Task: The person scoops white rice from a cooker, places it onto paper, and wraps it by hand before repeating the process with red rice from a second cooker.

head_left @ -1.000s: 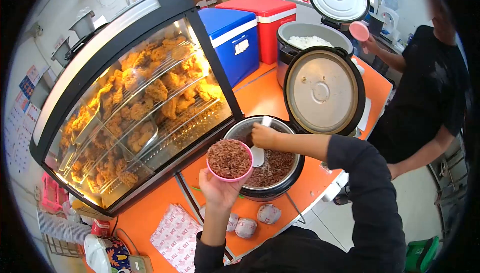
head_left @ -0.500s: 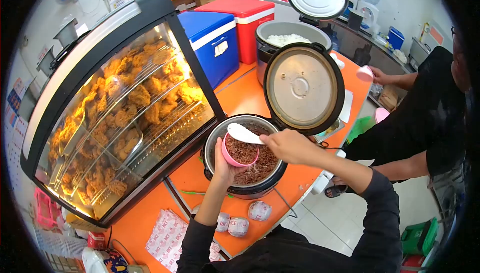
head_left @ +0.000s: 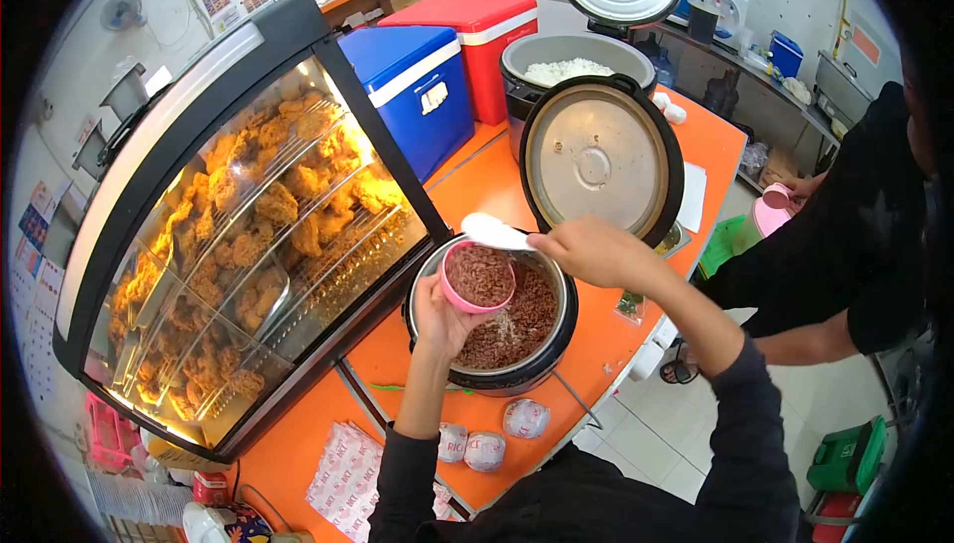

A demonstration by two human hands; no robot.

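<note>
My left hand (head_left: 437,316) holds a pink bowl (head_left: 478,279) heaped with reddish-brown rice, just above the open rice cooker (head_left: 497,316) that holds more of the same rice. A white rice paddle (head_left: 494,233) is gripped in my right hand (head_left: 586,252), its blade lying flat just over the bowl's far rim. The cooker's grey lid (head_left: 600,163) stands up behind my right hand.
A glass warmer (head_left: 248,215) full of fried chicken stands at the left. Behind are a blue cooler (head_left: 415,84), a red cooler (head_left: 482,38) and a second cooker (head_left: 571,68) with white rice. Wrapped rice balls (head_left: 485,447) lie on the orange counter (head_left: 497,185). A person in black (head_left: 845,235) stands at the right with pink bowls.
My right hand lifted the paddle out of the cooker and brought it over the bowl. The bowl moved back over the cooker. The other person lowered their pink bowl and turned away.
</note>
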